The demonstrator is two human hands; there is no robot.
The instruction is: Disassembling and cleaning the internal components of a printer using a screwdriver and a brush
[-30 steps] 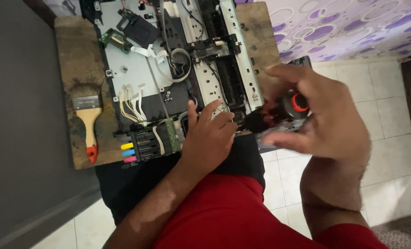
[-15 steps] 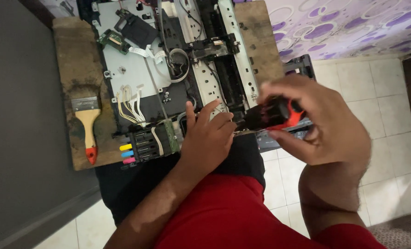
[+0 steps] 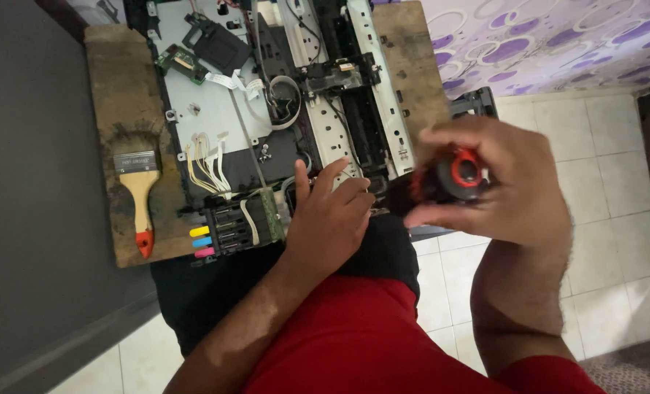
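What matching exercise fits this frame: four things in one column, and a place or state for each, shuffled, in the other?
Things:
1. paintbrush
2. screwdriver
3. left hand
4. ink cartridges

Places or states:
A. gripped in the right hand
B. lying on the wooden board, left of the printer
C. resting on the opened printer, near edge
D. seated at the printer's near left corner, coloured tabs showing

Pairs: 1-B, 2-A, 3-C, 4-D
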